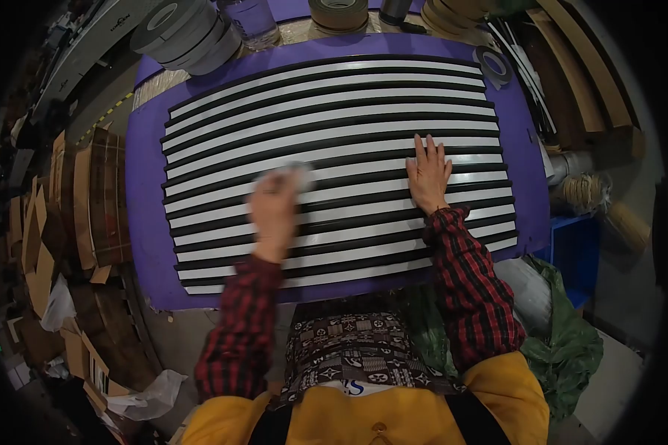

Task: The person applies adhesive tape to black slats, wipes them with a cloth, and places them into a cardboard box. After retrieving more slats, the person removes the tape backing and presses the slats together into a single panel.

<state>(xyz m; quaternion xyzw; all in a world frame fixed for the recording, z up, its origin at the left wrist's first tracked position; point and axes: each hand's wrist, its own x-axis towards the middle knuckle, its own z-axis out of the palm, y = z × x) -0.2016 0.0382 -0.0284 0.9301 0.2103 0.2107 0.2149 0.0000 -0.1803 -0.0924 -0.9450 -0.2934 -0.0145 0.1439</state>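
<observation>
Yellow top (416, 415) cut off, blurred left hand (273, 208), grip around something pale (298, 175), right hand (429, 179) spread on strips (349, 157)

Long, narrow strips (349, 159) in 2 colours, white banded with black, lie flat and parallel across the purple tabletop (147, 245), ends slightly uneven. A small whitish item (302, 175), motion-blurred, is at the left hand (272, 211).

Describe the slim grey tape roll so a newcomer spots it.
Find the purple tabletop with the striped panel on it. By the panel's far right corner lies the grey tape roll. Unlike the bulky stacked rolls at far left, it's one slim ring.
</observation>
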